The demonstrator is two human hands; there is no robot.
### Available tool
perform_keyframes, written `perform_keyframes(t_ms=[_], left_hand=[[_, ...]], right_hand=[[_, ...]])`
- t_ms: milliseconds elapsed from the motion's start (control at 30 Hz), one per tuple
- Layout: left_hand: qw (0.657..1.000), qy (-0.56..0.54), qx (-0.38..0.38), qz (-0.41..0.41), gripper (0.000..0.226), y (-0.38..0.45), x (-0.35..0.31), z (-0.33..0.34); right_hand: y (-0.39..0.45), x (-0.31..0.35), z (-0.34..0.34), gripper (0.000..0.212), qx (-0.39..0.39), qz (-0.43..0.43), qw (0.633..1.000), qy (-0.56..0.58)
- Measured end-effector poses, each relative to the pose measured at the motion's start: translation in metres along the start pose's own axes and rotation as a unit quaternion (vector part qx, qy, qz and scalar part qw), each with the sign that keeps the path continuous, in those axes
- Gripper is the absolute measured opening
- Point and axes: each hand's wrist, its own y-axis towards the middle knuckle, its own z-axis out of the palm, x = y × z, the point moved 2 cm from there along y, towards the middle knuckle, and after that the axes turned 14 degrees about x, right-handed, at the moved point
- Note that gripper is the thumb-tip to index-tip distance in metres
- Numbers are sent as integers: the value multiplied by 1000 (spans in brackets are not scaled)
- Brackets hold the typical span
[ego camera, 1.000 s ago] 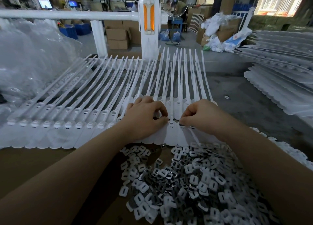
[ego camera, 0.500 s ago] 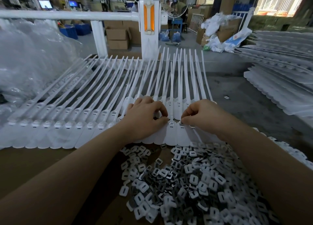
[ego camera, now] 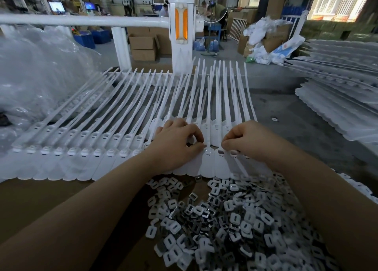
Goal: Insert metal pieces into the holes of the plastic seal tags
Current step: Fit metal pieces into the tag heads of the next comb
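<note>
Head view: both hands' curled fingers (ego camera: 196,143) pinch at seal tags (ego camera: 208,160) above loose metal pieces (ego camera: 231,219).

Little has shifted over the last second. The right hand (ego camera: 249,141) has drawn slightly rightward along the row of seal tags (ego camera: 207,160), so the gap between its fingertips and the left hand (ego camera: 177,146) is now wider, leaving the head of one tag uncovered between them. Earlier the two hands' fingertips nearly met over that tag. The left hand's index finger has curled in a touch tighter against its thumb.
</note>
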Motion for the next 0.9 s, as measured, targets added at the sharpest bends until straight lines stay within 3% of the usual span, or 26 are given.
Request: perform_keyframes(t_ms=[100, 267, 367, 633, 900], left_hand=[[1000, 2, 2, 0, 16, 0, 0, 0], [1000, 2, 12, 4, 18, -1, 3, 1], [1000, 1, 14, 1, 31, 0, 4, 2], [1000, 1, 3, 9, 23, 2, 7, 5], [1000, -1, 7, 10, 39, 2, 6, 4]], right_hand=[[-5, 7, 1, 10, 4, -73, 997, -27], [-18, 32, 21, 9, 170, -219, 950, -142], [-20, 38, 29, 15, 174, -240, 936, -190], [-21, 39, 38, 13, 168, -250, 923, -242], [-21, 44, 46, 12, 152, -283, 909, -265]])
